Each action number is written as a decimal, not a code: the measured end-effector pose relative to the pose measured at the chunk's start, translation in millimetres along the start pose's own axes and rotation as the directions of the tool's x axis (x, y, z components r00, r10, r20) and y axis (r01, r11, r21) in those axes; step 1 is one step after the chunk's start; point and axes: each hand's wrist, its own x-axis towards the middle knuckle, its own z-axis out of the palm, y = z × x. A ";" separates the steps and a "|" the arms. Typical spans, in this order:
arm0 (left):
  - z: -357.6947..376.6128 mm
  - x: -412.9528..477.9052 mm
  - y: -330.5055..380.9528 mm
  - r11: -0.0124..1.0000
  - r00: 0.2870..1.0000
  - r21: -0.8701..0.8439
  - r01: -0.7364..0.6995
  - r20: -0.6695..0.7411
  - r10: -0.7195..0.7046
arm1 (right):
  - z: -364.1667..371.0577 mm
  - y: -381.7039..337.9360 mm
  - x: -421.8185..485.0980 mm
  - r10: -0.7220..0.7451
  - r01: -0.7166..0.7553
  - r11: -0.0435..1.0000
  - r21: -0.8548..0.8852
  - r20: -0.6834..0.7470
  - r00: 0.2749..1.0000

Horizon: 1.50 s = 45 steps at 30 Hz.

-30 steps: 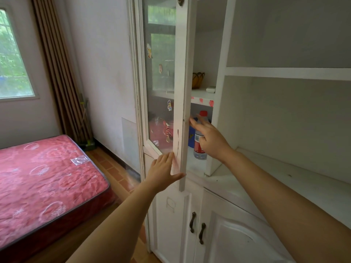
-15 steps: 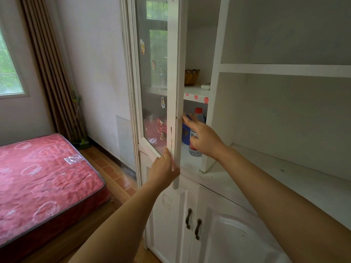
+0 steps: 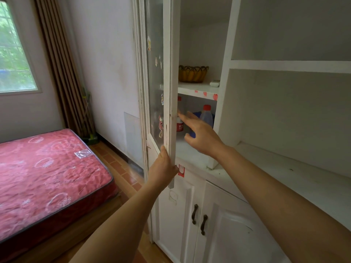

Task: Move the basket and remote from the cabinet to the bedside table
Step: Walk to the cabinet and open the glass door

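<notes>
- Two things to fetch, both on the upper shelf [image 3: 197,89] of the cabinet [image 3: 226,54]: the basket [image 3: 192,74] sits toward the back, and the remote [image 3: 214,83] lies just beside it, at the right edge against the upright.
- Neither is touched yet; no bedside table shows in view.
- The left hand [image 3: 162,168] is wrapped round the lower edge of the glass door [image 3: 171,73], fingers closed on the frame, holding it open.
- The right hand [image 3: 201,135] is empty, fingers spread, one pointing at the door edge, level with the lower shelf and in front of the bottles [image 3: 206,116].
- Risk: reaching up from here, the wrist could clip a bottle and tip it, since they stand close behind the hand.
- Risk: if the left hand lets go, the door may swing back onto the reaching arm.
- Risk: the remote is small and near the edge; lifting the basket carelessly could nudge it off the shelf.
</notes>
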 end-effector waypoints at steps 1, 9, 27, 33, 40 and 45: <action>-2.0 -0.3 -2.9 1.000 1.000 0.000 -0.002 -0.002 0.002 | 1.6 -1.1 0.5 -0.018 0.018 1.000 -0.013 -0.010 1.000; -24.9 -6.7 -22.0 0.999 0.999 0.017 -0.029 -0.021 0.029 | 19.3 -3.2 5.0 -0.044 0.045 0.997 -0.064 0.023 0.999; -83.6 -28.8 -64.1 0.997 0.996 0.066 -0.037 -0.073 0.042 | 70.7 -11.5 26.8 -0.083 0.087 0.996 -0.028 0.115 0.990; -101.7 -32.5 -80.9 0.986 0.991 0.162 -0.025 -0.125 0.046 | 85.8 -23.9 37.9 -0.126 0.129 0.991 -0.016 0.129 0.984; -120.7 -33.5 -104.7 0.980 0.982 0.190 0.065 -0.188 -0.028 | 106.6 -35.3 52.1 -0.160 0.161 0.987 0.002 0.148 0.976; -132.3 -31.4 -120.3 0.971 0.970 0.229 0.074 -0.242 -0.017 | 123.2 -50.5 62.9 -0.186 0.193 0.981 -0.027 0.160 0.969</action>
